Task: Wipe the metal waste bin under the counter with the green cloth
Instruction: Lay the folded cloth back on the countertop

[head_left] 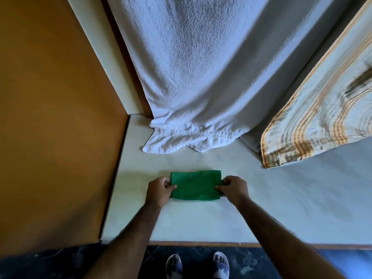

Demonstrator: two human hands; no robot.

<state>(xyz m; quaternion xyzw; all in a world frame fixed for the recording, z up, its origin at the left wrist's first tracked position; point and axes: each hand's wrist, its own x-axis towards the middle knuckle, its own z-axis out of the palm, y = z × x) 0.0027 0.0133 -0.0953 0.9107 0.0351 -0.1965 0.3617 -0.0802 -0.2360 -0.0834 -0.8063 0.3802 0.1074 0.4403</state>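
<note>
White terry towel [193, 77] hanging at the back, hem bunched on the pale counter [261, 198]; striped orange-and-cream cloth [314, 121] draped at right, orange panel [50, 117] at left. Folded green cloth [195, 185] flat on the counter near the front edge, between both hands. Left hand [159, 190] pinching its left end, right hand [234, 189] its right end, fingers [219, 187] closed on the fabric. Sandalled feet [198, 264] on dark floor below.

Folded green cloth [195, 185] lies flat on the pale counter [201, 218].
</note>
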